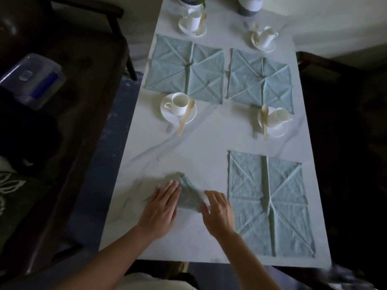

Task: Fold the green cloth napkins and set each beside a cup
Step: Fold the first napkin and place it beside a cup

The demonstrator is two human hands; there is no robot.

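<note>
A small folded green napkin (189,196) lies near the front left of the white marble table (209,139). My left hand (161,208) lies flat with straight fingers on its left edge. My right hand (218,212) touches its right edge with loosely bent fingers. Three creased green napkins lie spread flat: one at the front right (270,204), one at the back left (186,69), one at the back right (260,79). White cups on saucers with wooden spoons stand at mid left (179,103), mid right (279,117), far left (193,19) and far right (267,36).
Two grey-and-white pots (250,5) stand at the table's far end. Dark chairs flank the table on both sides. A clear plastic box (31,80) sits on the left. Bare tabletop lies between the two nearer cups and the front napkins.
</note>
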